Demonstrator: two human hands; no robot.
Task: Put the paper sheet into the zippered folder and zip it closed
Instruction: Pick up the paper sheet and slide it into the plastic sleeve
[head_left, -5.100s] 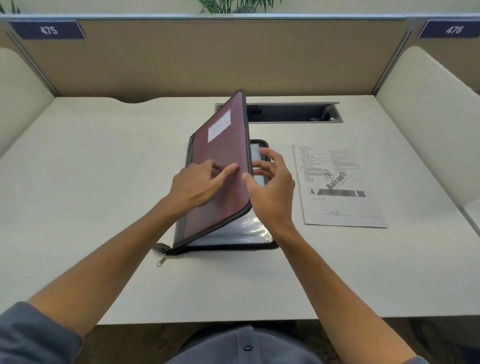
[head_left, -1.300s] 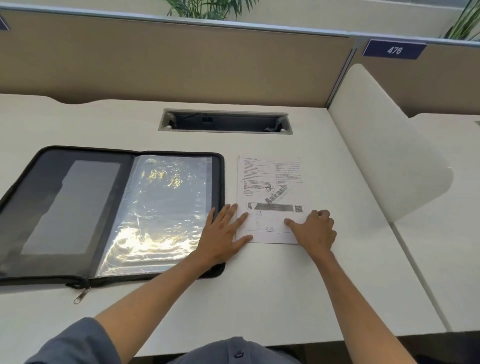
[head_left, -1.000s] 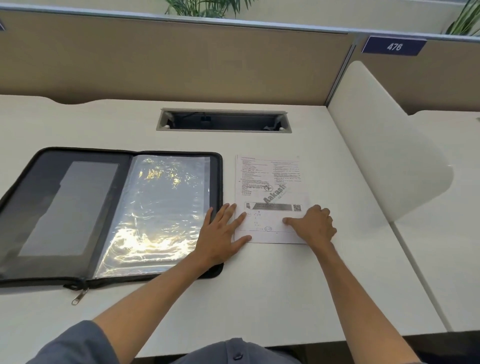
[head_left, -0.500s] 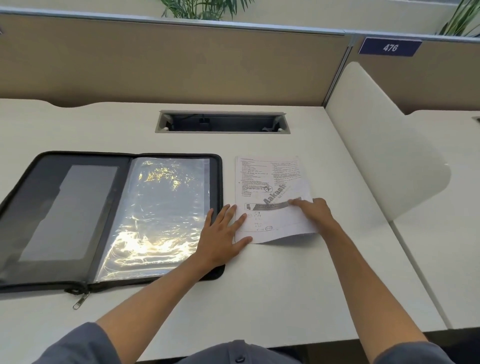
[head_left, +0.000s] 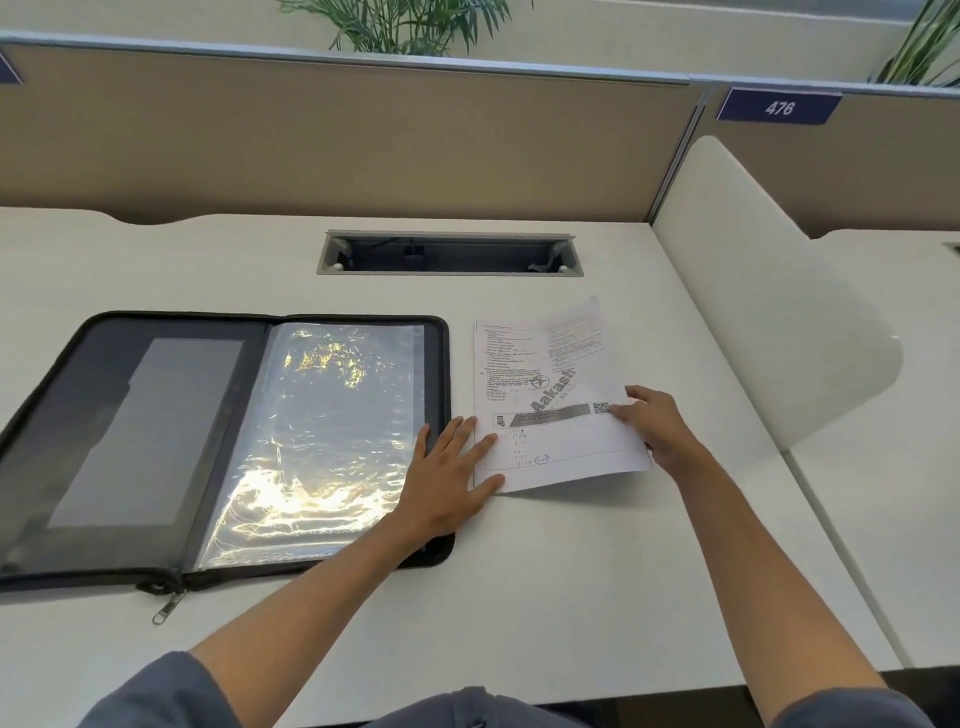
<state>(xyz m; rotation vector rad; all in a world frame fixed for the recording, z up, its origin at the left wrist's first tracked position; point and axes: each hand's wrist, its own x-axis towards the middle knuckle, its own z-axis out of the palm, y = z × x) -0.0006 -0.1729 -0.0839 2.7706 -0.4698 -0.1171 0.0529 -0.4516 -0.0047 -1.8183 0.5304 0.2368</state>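
Observation:
The black zippered folder (head_left: 78, 431) lies open flat on the white desk, left of centre, with shiny clear plastic sleeves (head_left: 322, 441) on its right half. Its zipper pull (head_left: 167, 608) hangs off the near edge. The printed paper sheet (head_left: 540, 395) lies just right of the folder. My right hand (head_left: 654, 426) pinches the sheet's right edge and lifts that side off the desk. My left hand (head_left: 452, 478) lies flat with spread fingers, resting on the folder's right border and the sheet's near-left corner.
A grey cable slot (head_left: 447, 254) is sunk into the desk behind the folder and sheet. A tan partition wall (head_left: 363, 140) runs along the back. A white curved divider panel (head_left: 769, 322) stands on the right, with sign 476 (head_left: 779, 107) above.
The folder went from half-raised to lying open flat. Within the last second my right hand took the sheet's right edge and raised it, so the sheet now curls up on that side.

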